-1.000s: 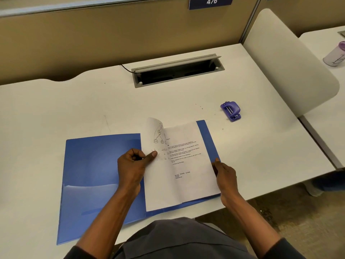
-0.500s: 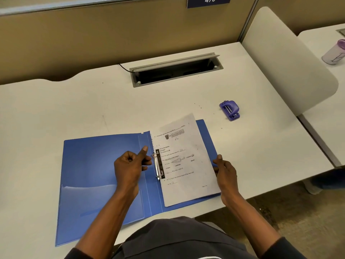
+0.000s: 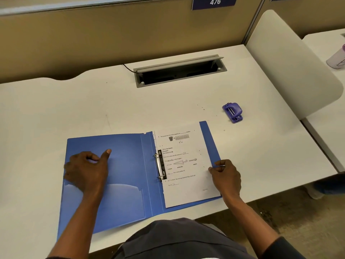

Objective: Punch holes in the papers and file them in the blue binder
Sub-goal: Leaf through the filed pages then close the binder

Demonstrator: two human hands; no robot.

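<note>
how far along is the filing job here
Done: the papers sit on the ring clip in the open blue binder, and the hole punch stands aside on the desk. In hand: the left hand rests on the inside cover, the right hand at the papers' right edge. Left: closing the binder.

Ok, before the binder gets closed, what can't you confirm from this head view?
- Ring clip: too small to tell whether the rings are shut or how many sheets hang on them.
- Papers: right edge hidden under the right hand.
- Blue binder: left cover edge hidden by the left hand.
- Hole punch: its slot is turned away.
</note>
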